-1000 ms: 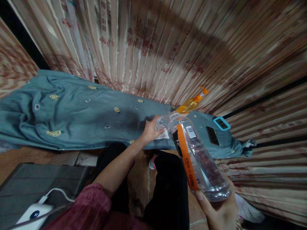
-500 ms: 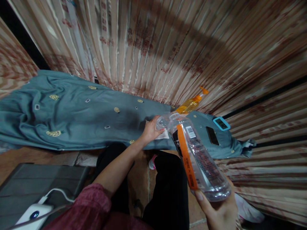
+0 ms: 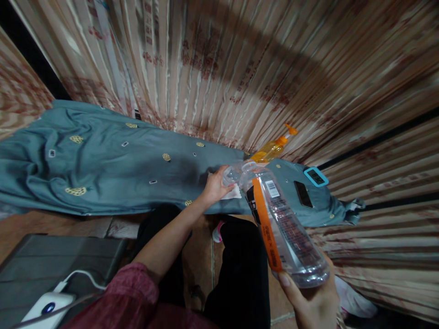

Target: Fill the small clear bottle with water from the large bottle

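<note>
My right hand grips the lower end of a large clear plastic bottle with an orange and black label. The bottle lies tilted, its neck pointing away from me and to the left. My left hand is closed around a small clear plastic container, whose rim meets the large bottle's mouth. Whether liquid passes between them I cannot make out. A white piece of paper or tissue lies beneath my left hand. Just behind the two vessels is a pump bottle of yellow liquid with an orange pump.
A green pineapple-print cloth covers the long narrow surface before me. A phone and a blue-framed digital display lie on the right. Pleated curtains hang behind. At lower left, a white power bank with a cable rests on a grey box.
Almost nothing differs. Both hands, the large bottle and the small container keep their places; only the view has shifted very slightly.
</note>
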`<state>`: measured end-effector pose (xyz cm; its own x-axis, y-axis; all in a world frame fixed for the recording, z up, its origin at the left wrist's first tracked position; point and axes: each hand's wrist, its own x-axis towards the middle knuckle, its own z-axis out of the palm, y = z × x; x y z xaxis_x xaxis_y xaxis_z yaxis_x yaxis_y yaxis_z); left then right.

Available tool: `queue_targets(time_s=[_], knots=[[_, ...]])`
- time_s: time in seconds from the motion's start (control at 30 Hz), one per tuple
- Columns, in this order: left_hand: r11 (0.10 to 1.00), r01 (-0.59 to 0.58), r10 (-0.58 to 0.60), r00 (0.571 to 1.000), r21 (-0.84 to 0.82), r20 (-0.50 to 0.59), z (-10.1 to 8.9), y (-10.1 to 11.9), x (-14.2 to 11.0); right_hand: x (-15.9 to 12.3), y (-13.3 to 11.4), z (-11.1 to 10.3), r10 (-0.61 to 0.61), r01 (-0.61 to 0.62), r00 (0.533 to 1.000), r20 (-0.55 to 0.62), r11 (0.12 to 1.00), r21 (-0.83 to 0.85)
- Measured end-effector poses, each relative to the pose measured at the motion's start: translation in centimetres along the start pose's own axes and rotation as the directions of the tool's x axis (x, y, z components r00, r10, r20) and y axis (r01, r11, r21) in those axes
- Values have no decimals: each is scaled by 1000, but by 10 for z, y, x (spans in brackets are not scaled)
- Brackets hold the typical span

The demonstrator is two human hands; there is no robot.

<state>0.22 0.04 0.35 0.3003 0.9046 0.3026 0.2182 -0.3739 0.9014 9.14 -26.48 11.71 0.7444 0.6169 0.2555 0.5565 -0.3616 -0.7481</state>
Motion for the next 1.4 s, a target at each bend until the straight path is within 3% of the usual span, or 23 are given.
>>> queue_targets(time_s=[0.9,1.4], knots=[[1000,-7,7,1000,1,-6,0,0,0,-2,-4,1,42,-42,999,-3,999,30],[1000,3,-3,1000,18,14,0,-1,0,-2,6,1,-40,37,999,32,996,79]])
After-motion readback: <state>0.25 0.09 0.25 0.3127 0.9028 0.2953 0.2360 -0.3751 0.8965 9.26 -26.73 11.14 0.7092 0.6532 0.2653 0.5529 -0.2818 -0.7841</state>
